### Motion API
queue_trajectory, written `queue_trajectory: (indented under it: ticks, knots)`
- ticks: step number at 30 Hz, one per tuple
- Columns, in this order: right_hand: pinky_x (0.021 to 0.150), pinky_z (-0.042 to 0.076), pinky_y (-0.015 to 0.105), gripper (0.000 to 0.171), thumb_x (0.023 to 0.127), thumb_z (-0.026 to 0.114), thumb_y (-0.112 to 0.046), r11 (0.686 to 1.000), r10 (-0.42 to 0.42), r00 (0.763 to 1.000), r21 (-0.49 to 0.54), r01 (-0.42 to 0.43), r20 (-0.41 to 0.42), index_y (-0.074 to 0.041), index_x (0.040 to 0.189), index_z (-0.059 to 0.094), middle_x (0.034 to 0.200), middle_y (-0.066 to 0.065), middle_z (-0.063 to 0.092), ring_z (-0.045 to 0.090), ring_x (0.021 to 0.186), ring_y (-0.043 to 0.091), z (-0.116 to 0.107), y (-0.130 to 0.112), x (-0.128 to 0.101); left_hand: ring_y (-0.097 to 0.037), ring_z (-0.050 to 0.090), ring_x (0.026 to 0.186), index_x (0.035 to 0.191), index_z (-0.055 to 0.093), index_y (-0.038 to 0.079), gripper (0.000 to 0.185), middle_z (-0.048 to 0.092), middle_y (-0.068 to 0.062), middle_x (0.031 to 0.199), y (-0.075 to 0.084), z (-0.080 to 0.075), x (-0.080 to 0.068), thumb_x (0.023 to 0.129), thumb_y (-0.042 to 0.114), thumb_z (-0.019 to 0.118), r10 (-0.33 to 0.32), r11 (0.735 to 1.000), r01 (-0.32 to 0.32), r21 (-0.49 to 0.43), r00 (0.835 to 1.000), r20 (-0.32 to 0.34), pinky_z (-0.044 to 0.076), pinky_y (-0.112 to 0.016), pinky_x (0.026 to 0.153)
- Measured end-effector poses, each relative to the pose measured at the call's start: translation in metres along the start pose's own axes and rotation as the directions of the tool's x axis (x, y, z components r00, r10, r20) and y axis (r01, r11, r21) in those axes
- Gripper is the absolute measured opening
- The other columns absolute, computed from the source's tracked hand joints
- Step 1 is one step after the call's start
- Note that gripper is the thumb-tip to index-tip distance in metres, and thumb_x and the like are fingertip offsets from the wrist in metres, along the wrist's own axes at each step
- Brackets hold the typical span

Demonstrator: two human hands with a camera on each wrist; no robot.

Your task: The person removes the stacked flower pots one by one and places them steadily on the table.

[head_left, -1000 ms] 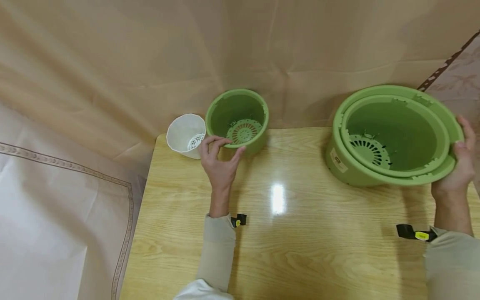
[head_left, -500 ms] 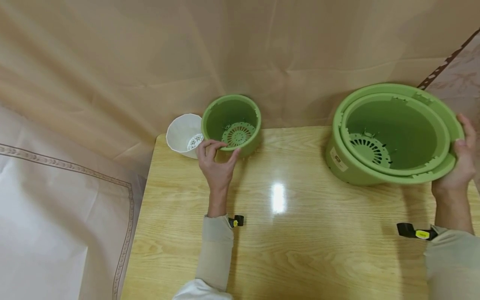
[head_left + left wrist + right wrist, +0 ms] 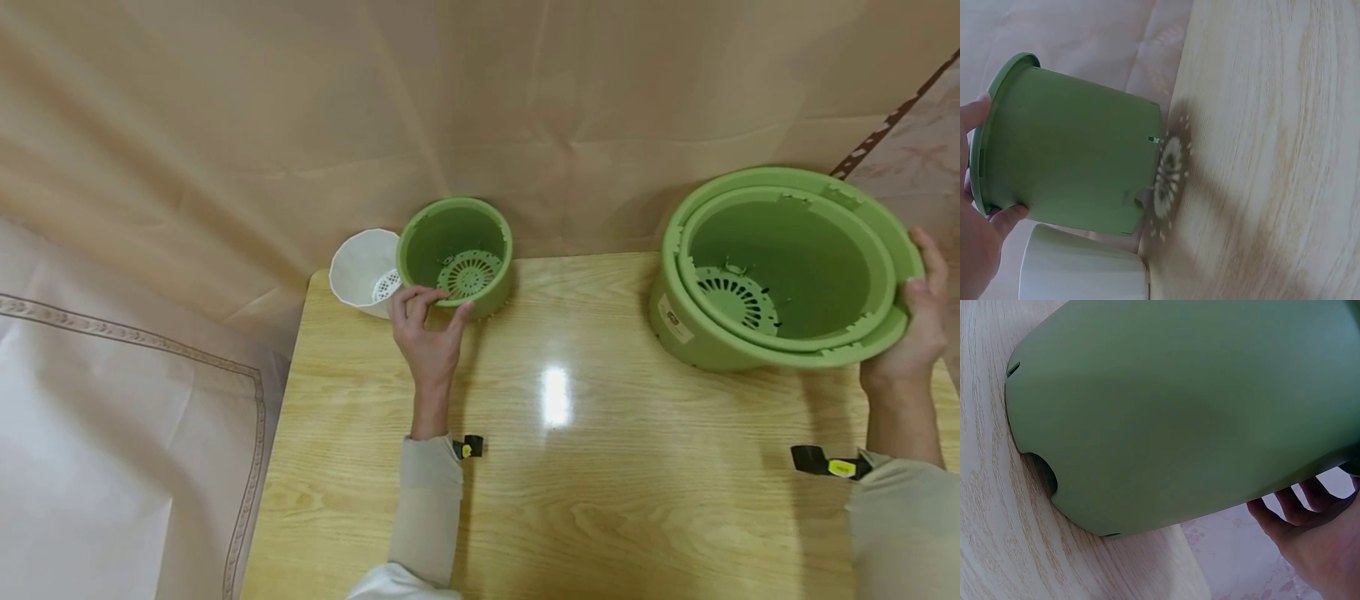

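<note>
Pot (image 3: 1079, 153) (sm. green) is further L and lower than 1 s ago, nearer white pot (image 3: 360, 267), further from lg. green pot (image 3: 716, 346); we judge it mid-move, not yet set down. L hand (image 3: 429, 343) pinches its near rim, base just off table (image 3: 570, 500). R hand (image 3: 911, 337), fingers curled, grips lg. green pot's R rim.

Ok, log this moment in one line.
left hand: pinches small green planter by rim, raised off wooden table | right hand: grips large nested green planters by outer rim | perforated white planter: leftmost, on table
</note>
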State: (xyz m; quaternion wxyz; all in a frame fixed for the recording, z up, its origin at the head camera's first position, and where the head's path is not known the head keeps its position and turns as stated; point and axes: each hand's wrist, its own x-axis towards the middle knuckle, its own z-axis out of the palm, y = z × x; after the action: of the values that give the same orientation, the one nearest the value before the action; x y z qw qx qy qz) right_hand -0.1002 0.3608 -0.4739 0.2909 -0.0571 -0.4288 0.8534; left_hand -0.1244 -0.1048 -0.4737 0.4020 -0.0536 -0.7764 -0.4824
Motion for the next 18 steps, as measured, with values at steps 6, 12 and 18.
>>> queue_trajectory:
  ticks: [6, 12, 18]
  knots:
    - [0.089, 0.054, 0.031, 0.049, 0.094, 0.034, -0.002, 1.0, 0.003, 1.0, 0.018, -0.003, 0.002, 0.003, 0.142, 0.045, 0.142, 0.026, 0.044, 0.056, 0.114, 0.032, 0.001, 0.0, 0.001, -0.047, 0.05, 0.097, 0.082, 0.066, -0.012, 0.034, 0.053, -0.031, 0.095, -0.005, -0.001, -0.001, 0.059, -0.007, 0.091, 0.005, 1.0, -0.005, -0.007, 1.0, 0.0, 0.04, -0.052, 0.099]
    - [0.086, 0.055, 0.03, 0.05, 0.093, 0.033, -0.003, 1.0, 0.007, 1.0, 0.013, -0.007, 0.005, 0.002, 0.141, 0.046, 0.141, 0.026, 0.045, 0.058, 0.11, 0.031, 0.0, 0.0, 0.002, -0.047, 0.052, 0.097, 0.081, 0.067, -0.011, 0.032, 0.053, -0.032, 0.095, -0.01, -0.003, -0.003, 0.061, -0.008, 0.09, 0.001, 1.0, -0.001, -0.016, 1.0, 0.002, 0.042, -0.052, 0.099]
    - [0.086, 0.055, 0.03, 0.051, 0.093, 0.033, -0.004, 1.0, 0.003, 1.0, -0.002, -0.003, 0.009, 0.003, 0.142, 0.044, 0.141, 0.025, 0.045, 0.058, 0.111, 0.03, 0.0, 0.0, 0.001, -0.048, 0.052, 0.098, 0.082, 0.066, -0.012, 0.03, 0.053, -0.033, 0.096, -0.013, -0.005, -0.005, 0.063, -0.008, 0.089, -0.006, 1.0, 0.006, -0.021, 1.0, 0.011, 0.043, -0.054, 0.099]
